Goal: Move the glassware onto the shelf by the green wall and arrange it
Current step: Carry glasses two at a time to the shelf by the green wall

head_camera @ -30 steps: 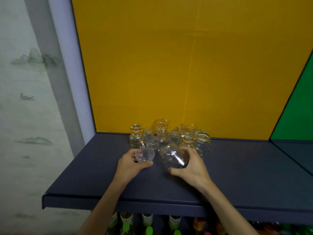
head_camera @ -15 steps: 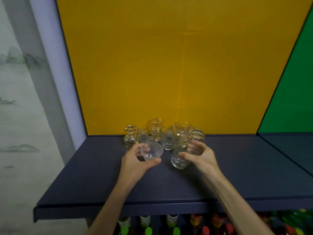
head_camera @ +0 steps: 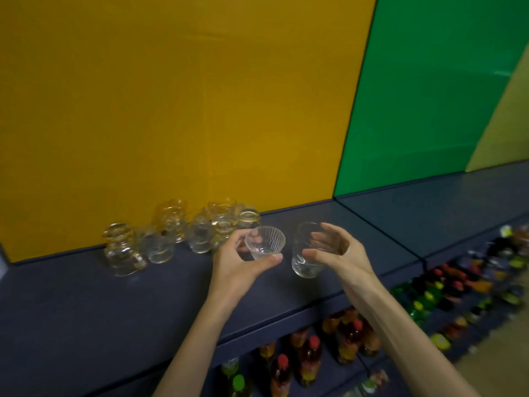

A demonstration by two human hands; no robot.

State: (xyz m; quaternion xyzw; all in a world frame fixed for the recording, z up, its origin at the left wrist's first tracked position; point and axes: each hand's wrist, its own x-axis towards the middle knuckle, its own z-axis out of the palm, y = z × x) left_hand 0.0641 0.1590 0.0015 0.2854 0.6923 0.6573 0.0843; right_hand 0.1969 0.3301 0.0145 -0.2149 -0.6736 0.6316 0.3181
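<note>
I've got the ribbed cup [head_camera: 264,244] pinched in my left hand [head_camera: 240,263], and my right hand [head_camera: 337,252] wraps the tumbler [head_camera: 307,253], both held above the shelf [head_camera: 86,305], right of the glass cluster [head_camera: 177,234]. The green wall [head_camera: 435,90] lies further right. My call: carry both level, apart so they don't clink, and set them down upright there.

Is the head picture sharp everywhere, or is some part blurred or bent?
Head view: the ribbed cup and both hands are fairly sharp; the glassware cluster looks smeared; bottles at right are blurred; the shelf edge tilts from wide-angle distortion.
</note>
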